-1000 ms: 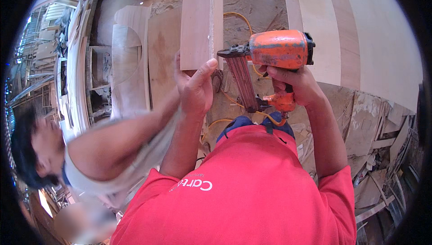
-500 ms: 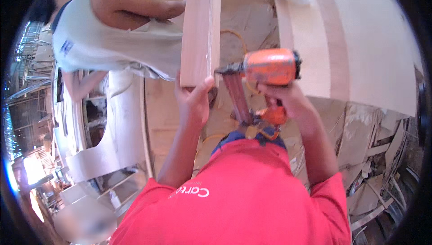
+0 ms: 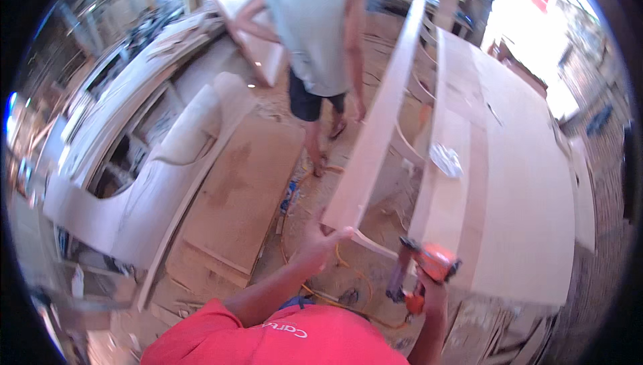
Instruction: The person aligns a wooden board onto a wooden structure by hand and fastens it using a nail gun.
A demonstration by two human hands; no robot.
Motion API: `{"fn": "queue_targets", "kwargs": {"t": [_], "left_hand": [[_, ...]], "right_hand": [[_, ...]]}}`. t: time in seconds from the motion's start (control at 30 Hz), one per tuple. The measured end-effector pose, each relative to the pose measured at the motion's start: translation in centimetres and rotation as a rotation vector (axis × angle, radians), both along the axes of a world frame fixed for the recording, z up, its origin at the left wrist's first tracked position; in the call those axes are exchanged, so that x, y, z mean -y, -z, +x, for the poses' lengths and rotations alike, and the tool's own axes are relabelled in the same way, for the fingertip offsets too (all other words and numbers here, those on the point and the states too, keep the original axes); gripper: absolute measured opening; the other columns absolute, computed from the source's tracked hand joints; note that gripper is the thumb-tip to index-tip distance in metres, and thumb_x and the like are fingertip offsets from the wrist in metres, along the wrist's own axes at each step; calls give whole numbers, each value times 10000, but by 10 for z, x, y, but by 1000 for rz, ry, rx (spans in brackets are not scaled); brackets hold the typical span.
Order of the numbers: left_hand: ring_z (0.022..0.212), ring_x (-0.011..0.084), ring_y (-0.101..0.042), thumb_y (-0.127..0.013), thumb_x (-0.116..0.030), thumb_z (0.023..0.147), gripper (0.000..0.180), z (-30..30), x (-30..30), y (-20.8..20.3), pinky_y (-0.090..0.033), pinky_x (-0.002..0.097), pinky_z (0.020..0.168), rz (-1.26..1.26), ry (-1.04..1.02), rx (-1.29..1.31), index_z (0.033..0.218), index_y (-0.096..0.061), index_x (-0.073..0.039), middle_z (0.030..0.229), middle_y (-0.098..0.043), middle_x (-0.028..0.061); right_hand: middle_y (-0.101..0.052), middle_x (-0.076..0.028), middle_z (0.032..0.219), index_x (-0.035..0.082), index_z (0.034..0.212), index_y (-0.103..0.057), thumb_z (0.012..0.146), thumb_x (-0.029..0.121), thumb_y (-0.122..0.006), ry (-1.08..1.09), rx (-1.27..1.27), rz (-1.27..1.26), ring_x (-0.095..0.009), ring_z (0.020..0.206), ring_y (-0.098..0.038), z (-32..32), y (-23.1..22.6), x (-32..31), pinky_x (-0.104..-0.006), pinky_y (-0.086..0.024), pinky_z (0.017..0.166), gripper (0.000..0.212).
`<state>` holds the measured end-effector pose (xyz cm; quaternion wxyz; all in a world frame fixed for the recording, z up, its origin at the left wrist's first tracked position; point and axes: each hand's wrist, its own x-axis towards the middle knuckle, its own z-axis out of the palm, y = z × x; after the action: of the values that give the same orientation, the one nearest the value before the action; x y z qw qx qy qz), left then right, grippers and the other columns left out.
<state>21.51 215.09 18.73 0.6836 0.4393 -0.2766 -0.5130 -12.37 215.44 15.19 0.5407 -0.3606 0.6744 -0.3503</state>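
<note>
My left hand [image 3: 320,243] grips the near end of a long, narrow wooden board [image 3: 375,124], thumb on its top edge. The board runs away from me toward the far side. In my right hand [image 3: 432,286] is an orange nail gun [image 3: 437,261], held by its handle. Its nose is apart from the board, to the right of the board's near end. Curved wooden pieces [image 3: 406,145] show along the board's right side.
A broad wooden panel [image 3: 522,197] lies at right, with a crumpled white plastic bundle [image 3: 447,160] on it. Ahead, a person [image 3: 321,37] in a sleeveless shirt stands beside the board. Curved cut panels [image 3: 151,197] and flat sheets [image 3: 234,184] lie left. An orange hose [image 3: 284,238] crosses the floor.
My view has swung upward and shows more of the workshop. The nail gun has moved from the board's edge off to the right. My left hand still holds the board's end.
</note>
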Motion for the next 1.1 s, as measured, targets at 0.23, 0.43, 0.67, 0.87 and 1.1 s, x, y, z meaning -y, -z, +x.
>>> {"fn": "queue_targets", "kwargs": {"t": [0.23,0.43,0.67,0.87,1.1], "left_hand": [[1273,210,-596,-841,-121,851,764,7,2,5,-482,387,1092,92,107,-8,1490,-436,-10,1362,-599,109],[1234,215,-622,-808,-90,843,833,68,4,24,-490,365,1077,-59,384,140,1551,-381,12,1408,-594,133],[894,228,-669,-770,-41,802,973,365,109,-79,-554,401,754,280,64,689,1613,-232,-71,1124,-646,161],[674,191,-578,-719,-30,817,1120,516,158,-130,-473,407,567,687,-409,1141,1699,-44,-173,832,-631,99],[587,152,-468,-691,43,840,1164,488,181,-185,-372,350,465,722,-281,1011,1707,50,-192,788,-551,95]], "right_hand": [[-512,21,621,71,969,-676,939,262,-793,27,44,-34,-130,476,-488,10,-4,-21,-302,-379,458,225],[-495,26,610,83,938,-659,936,267,-797,70,7,-19,-127,474,-482,29,-9,-29,-301,-373,453,229],[-491,29,610,87,930,-658,936,268,-798,57,-18,-8,-125,473,-478,44,-6,-44,-300,-369,452,229],[-487,30,609,89,922,-657,935,269,-799,95,-27,-30,-123,473,-475,34,1,-58,-300,-365,452,229],[-483,33,609,92,914,-656,935,270,-800,198,-75,-38,-121,473,-471,16,2,-85,-299,-361,452,230]]}}
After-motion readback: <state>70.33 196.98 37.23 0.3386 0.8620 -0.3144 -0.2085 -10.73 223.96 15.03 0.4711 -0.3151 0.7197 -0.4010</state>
